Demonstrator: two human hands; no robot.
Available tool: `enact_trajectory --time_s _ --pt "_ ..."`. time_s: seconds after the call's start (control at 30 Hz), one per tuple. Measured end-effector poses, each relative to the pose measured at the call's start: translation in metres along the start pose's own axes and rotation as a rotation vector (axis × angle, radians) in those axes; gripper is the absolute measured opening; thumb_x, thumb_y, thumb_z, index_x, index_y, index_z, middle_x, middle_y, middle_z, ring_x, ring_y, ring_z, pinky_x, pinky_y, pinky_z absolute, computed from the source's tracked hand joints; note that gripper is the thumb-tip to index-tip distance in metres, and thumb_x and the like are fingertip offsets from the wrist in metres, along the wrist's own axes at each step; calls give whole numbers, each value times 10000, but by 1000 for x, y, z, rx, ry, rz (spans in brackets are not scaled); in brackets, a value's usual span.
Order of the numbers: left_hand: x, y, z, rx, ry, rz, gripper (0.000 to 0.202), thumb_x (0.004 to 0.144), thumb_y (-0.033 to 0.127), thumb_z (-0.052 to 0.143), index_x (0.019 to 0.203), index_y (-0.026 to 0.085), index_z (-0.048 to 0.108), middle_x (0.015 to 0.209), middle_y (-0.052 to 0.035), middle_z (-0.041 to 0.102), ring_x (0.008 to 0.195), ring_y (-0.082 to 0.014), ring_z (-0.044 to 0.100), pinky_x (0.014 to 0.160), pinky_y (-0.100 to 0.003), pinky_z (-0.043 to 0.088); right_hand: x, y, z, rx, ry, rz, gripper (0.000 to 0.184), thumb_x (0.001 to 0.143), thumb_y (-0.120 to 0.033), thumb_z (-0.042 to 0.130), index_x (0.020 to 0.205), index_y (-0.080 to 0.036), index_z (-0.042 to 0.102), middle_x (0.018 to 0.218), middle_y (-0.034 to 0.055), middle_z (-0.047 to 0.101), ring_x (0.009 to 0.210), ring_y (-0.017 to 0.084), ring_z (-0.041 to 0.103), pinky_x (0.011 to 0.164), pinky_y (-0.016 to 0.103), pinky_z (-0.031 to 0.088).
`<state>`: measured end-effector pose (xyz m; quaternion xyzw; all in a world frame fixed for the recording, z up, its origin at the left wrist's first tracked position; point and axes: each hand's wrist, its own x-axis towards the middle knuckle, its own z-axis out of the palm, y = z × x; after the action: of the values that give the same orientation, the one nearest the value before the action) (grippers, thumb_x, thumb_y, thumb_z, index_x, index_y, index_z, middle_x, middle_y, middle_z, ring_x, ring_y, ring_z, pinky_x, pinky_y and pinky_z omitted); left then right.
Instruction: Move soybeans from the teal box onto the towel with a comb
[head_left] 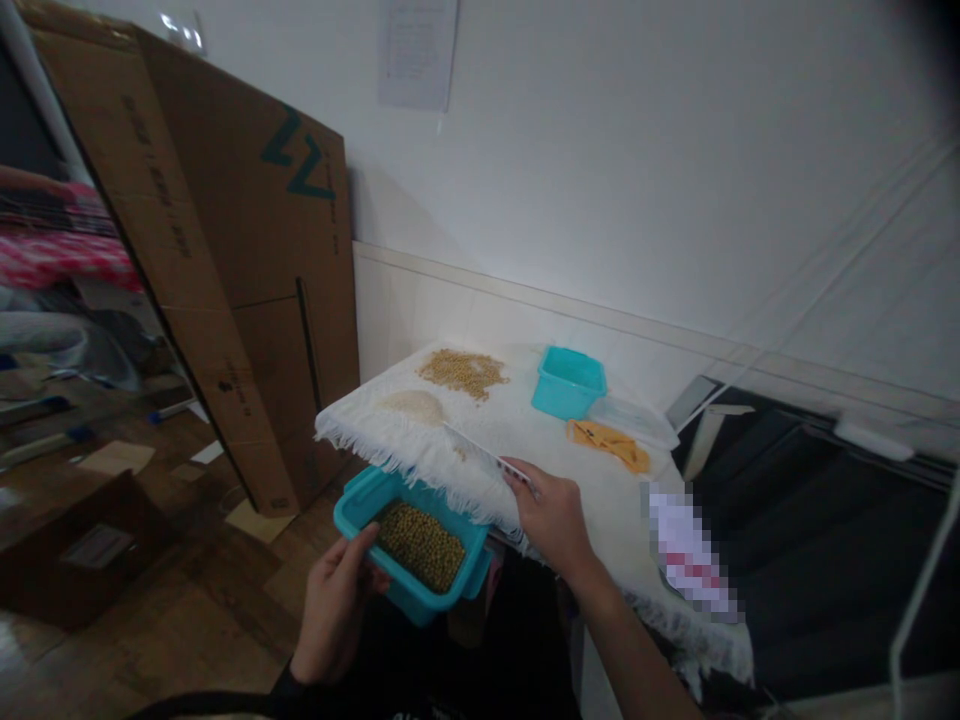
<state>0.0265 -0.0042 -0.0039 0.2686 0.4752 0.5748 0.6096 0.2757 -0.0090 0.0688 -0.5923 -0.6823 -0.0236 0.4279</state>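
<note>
My left hand (pixel 341 590) grips the near left rim of a teal plastic tub (pixel 424 600), thumb over the edge. Small green beans (pixel 421 545) lie inside it. The tub sits just below the table's fringed front edge. In my right hand (pixel 551 515) is a thin, straight, knife-like tool (pixel 474 445), its far end touching or just above the white cloth (pixel 517 405) beside a pile of fine pale grain (pixel 409 405). Behind that pile, yellowish beans (pixel 461 372) are spread out. A few stray beans lie near the tool.
A second teal tub (pixel 562 390) stands at the table's back, with a clear lid (pixel 634 422) and a crumpled orange cloth (pixel 607 443) near it. A tall cardboard box (pixel 277 250) rises on the left. A blurred-out packet (pixel 690 555) lies on the right.
</note>
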Motion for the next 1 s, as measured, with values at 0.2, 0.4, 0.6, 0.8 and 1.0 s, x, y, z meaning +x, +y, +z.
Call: enact_trajectory --time_s 0.2,0.4,0.6,0.8,1.0 --pt "-3 3 1 14 18 5 386 621 464 823 547 190 561 424 57 529 398 -101 491 411 -207 412 -2 -3 2 12 -19 -62 304 921 -226 498 1095 -240 748 1035 48 764 914 212 745 814 290 592" --pt "-5 7 3 23 27 11 383 596 456 831 553 189 560 432 63 529 395 -106 499 413 -218 412 -1 -4 2 41 8 -32 308 913 -218 510 1105 -266 746 1041 42 764 929 224 741 833 319 589" --pt "-5 7 3 41 13 13 390 607 469 820 558 186 557 428 52 530 399 -114 508 420 -223 410 0 -6 2 42 11 -31 293 907 -250 515 1070 -283 756 996 25 773 898 220 746 804 303 593" --pt "-4 6 3 29 22 1 377 610 464 822 573 185 570 428 53 536 392 -109 496 407 -217 402 4 -6 1 32 41 -15 289 909 -257 514 1067 -263 756 1001 39 772 900 227 745 797 309 591" --pt "-5 6 3 51 29 24 370 631 456 801 535 198 555 414 55 516 390 -106 484 404 -214 391 6 -7 4 63 -17 -31 282 910 -244 517 1062 -261 754 993 40 774 886 222 747 785 302 587"
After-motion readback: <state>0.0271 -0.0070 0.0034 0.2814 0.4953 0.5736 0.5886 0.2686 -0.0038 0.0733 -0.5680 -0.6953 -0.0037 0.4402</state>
